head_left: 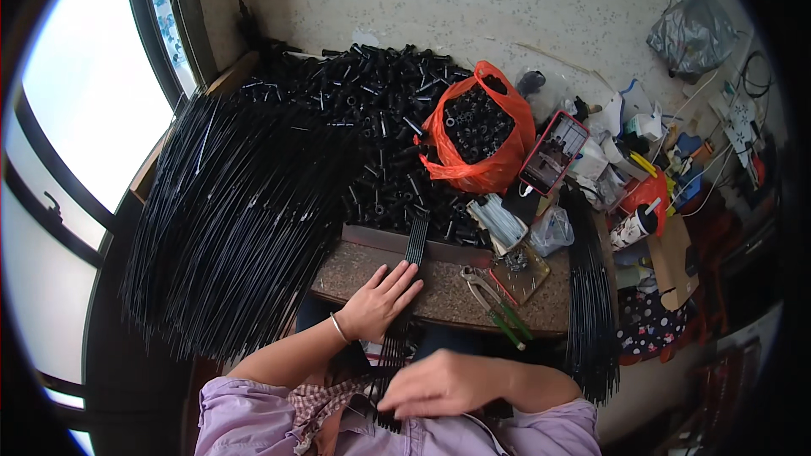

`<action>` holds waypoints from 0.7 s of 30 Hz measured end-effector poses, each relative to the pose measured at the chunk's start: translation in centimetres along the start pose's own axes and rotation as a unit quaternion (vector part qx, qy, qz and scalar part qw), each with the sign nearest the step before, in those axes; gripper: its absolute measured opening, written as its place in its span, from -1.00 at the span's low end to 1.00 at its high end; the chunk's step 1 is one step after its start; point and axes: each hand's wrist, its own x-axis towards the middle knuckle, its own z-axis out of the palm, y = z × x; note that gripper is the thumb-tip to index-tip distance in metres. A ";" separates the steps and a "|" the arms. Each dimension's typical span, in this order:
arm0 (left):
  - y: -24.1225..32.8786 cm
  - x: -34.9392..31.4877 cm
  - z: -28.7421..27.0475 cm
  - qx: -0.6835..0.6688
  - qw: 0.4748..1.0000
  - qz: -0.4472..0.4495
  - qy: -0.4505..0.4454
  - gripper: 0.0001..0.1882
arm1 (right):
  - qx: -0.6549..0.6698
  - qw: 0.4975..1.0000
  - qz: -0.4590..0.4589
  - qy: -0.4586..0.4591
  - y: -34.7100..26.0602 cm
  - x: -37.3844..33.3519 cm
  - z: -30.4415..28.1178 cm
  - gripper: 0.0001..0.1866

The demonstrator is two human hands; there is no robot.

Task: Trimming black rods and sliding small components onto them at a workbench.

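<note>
A narrow row of thin black rods (415, 245) runs over the front of the speckled worktop (443, 287) toward my body. Across it lies my left hand (382, 300), palm down with its fingers stretched out and a bangle at the wrist. My right hand (448, 384) is close to my body, beside the near ends of the rods; its fingers are bent and smeared by motion, so any grip is unclear. The far ends of the row reach a heap of black tubular fittings (380, 118) behind a low metal strip (372, 238).
A large sheaf of black rods (236, 219) covers the left side, and a smaller bundle (589, 312) hangs at the right. Green-handled pincers (498, 308) lie near the front edge. An orange bag (498, 173) of small black parts and a phone (554, 152) stand behind.
</note>
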 end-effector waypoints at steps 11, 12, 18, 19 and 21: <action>1.2 -2.8 2.3 0.020 0.999 0.005 0.041 -0.40 | -0.579 0.651 0.349 0.345 16.9 -9.9 -15.5 -0.90; 1.4 -2.9 2.0 0.016 0.999 0.001 0.037 -0.40 | -0.583 0.648 0.335 0.358 17.0 -9.7 -15.3 -0.91; 0.6 -2.3 1.3 -0.025 1.000 0.008 -0.002 0.15 | -0.544 0.688 0.234 0.420 15.2 -7.5 -15.0 -0.93; 0.5 -2.3 1.5 0.004 1.000 0.014 -0.003 0.11 | -0.484 0.748 0.200 0.407 15.2 -6.3 -14.1 -0.92; 0.6 -2.4 0.8 -0.038 0.999 0.003 0.002 -0.09 | -0.418 0.819 0.167 0.356 16.1 -4.4 -12.3 -0.90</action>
